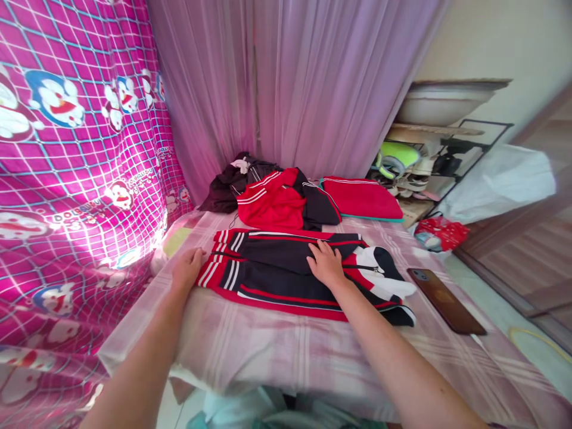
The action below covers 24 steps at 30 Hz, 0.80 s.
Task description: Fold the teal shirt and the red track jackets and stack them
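Observation:
A black, red and white zip-up track jacket [286,280] lies folded lengthwise on the cloth-covered table. Its striped red hem points left, and its white and black collar end points right. My left hand [186,269] is at the left edge of the hem, with its fingers curled in against the fabric; the fingertips are partly hidden. Flat on the jacket's upper middle rests my right hand [327,264], fingers spread over the dark cloth.
Behind the jacket sit a crumpled red and black garment [272,205], dark clothes [223,186] and a folded red garment [361,199]. A phone [444,301] with a white cable lies at right. Beyond stands a rack [473,161] with shoes; a patterned pink curtain [89,179] hangs left.

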{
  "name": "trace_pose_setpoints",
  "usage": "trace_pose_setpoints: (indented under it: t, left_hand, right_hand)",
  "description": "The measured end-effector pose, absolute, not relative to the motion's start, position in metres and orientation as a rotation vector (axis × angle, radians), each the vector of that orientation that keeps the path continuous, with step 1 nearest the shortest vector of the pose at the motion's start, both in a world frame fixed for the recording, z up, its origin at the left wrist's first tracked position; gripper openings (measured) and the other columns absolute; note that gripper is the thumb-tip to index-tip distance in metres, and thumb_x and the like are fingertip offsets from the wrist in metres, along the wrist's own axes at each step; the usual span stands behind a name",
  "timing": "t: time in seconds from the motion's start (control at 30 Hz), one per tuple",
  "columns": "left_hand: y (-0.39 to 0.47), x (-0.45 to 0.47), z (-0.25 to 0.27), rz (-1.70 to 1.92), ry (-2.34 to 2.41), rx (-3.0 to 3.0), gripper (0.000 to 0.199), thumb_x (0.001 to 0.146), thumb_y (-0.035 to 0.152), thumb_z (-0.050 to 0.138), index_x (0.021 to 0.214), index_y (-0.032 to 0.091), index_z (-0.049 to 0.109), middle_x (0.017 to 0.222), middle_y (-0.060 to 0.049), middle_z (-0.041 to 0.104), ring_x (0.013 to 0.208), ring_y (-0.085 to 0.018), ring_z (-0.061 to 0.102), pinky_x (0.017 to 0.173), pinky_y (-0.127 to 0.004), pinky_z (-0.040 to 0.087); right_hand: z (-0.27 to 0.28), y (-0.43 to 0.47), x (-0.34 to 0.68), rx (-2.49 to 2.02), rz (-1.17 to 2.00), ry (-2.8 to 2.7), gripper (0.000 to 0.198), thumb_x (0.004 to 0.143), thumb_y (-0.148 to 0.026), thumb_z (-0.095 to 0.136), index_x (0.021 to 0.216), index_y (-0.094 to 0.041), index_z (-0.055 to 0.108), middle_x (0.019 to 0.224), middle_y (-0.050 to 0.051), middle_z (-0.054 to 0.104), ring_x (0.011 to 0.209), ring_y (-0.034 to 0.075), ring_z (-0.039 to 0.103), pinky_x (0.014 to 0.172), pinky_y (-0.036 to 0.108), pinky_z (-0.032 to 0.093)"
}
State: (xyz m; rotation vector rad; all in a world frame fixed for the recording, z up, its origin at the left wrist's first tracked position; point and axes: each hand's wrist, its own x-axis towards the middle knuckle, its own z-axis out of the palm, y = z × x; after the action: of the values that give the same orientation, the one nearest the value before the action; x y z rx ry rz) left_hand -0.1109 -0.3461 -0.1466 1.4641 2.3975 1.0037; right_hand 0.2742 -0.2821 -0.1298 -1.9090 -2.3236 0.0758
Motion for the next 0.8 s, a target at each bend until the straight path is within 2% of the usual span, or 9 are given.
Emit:
trace_pose_setpoints:
  t: [0.07, 0.2, 0.33, 0.47, 0.53, 0.63, 0.7, 0.8]
  left_hand:
    - [-0.345, -0.11, -0.146, 0.955, 2.403, 1.488, 0.044, 0.089, 0.044, 0.035, 0.085, 0.023, 0.074, 0.105, -0.007, 0.076, 0.105, -0.027, 0.066, 0.093, -0.038, 0.049]
    - [-0.345, -0.111, -0.146, 0.878, 2.396, 1.569, 0.049, 0.089, 0.047, 0.031, 0.076, 0.021, 0.071, 0.095, -0.01, 0.075, 0.097, -0.027, 0.066, 0.089, -0.038, 0.049]
    - [-0.345, -0.111, -0.149, 0.883, 2.372, 1.575, 0.051, 0.089, 0.048, 0.031, 0.075, 0.02, 0.072, 0.094, -0.011, 0.075, 0.096, -0.026, 0.066, 0.088, -0.036, 0.049]
    - [-0.344, -0.113, -0.15, 0.896, 2.35, 1.525, 0.051, 0.09, 0.044, 0.03, 0.088, 0.021, 0.075, 0.101, -0.008, 0.076, 0.103, -0.025, 0.066, 0.09, -0.034, 0.05]
    - [-0.343, -0.116, -0.15, 0.891, 2.345, 1.493, 0.05, 0.09, 0.042, 0.031, 0.096, 0.02, 0.075, 0.107, -0.007, 0.076, 0.107, -0.025, 0.066, 0.092, -0.034, 0.05]
    - [-0.337, -0.126, -0.144, 0.872, 2.32, 1.484, 0.044, 0.088, 0.04, 0.037, 0.106, 0.021, 0.073, 0.114, -0.006, 0.074, 0.112, -0.025, 0.064, 0.097, -0.036, 0.048]
    - [-0.327, -0.135, -0.137, 0.856, 2.279, 1.503, 0.04, 0.086, 0.038, 0.043, 0.109, 0.023, 0.072, 0.118, -0.004, 0.073, 0.114, -0.024, 0.063, 0.099, -0.033, 0.047]
    - [-0.303, -0.147, -0.125, 0.789, 2.219, 1.497, 0.033, 0.083, 0.039, 0.051, 0.102, 0.022, 0.072, 0.111, -0.005, 0.075, 0.103, -0.024, 0.068, 0.09, -0.032, 0.052]
  right_hand:
    - [-0.12, -0.294, 0.253, -1.722, 0.072, -2.343, 0.046, 0.095, -0.029, 0.044, 0.138, -0.022, 0.057, 0.15, 0.011, 0.047, 0.137, 0.027, 0.041, 0.112, 0.047, 0.03]
    - [-0.105, -0.328, 0.19, -1.29, 0.208, -2.478, 0.033, 0.096, -0.032, 0.046, 0.117, -0.025, 0.07, 0.125, 0.006, 0.066, 0.112, 0.021, 0.057, 0.098, 0.036, 0.043]
    - [-0.101, -0.358, 0.126, -1.082, 0.245, -2.647, 0.035, 0.092, -0.048, 0.054, 0.107, -0.022, 0.071, 0.109, 0.007, 0.068, 0.103, 0.023, 0.057, 0.09, 0.037, 0.046]
    - [-0.105, -0.371, 0.087, -1.084, 0.159, -2.7, 0.048, 0.084, -0.059, 0.062, 0.106, -0.017, 0.069, 0.109, 0.012, 0.065, 0.105, 0.028, 0.057, 0.087, 0.042, 0.049]
    - [-0.107, -0.374, 0.075, -1.114, 0.105, -2.737, 0.045, 0.086, -0.052, 0.063, 0.108, -0.013, 0.068, 0.109, 0.015, 0.064, 0.104, 0.029, 0.058, 0.084, 0.042, 0.051]
    - [-0.108, -0.374, 0.066, -1.163, 0.048, -2.796, 0.026, 0.095, -0.024, 0.05, 0.11, -0.01, 0.066, 0.106, 0.018, 0.065, 0.098, 0.027, 0.064, 0.077, 0.039, 0.054]
    - [-0.107, -0.374, 0.065, -1.175, 0.053, -2.818, 0.028, 0.095, -0.01, 0.041, 0.11, -0.009, 0.065, 0.103, 0.018, 0.067, 0.094, 0.025, 0.067, 0.072, 0.036, 0.056]
    - [-0.105, -0.371, 0.068, -1.197, 0.108, -2.813, 0.03, 0.095, -0.009, 0.038, 0.11, -0.012, 0.063, 0.102, 0.015, 0.068, 0.09, 0.023, 0.069, 0.069, 0.035, 0.057]
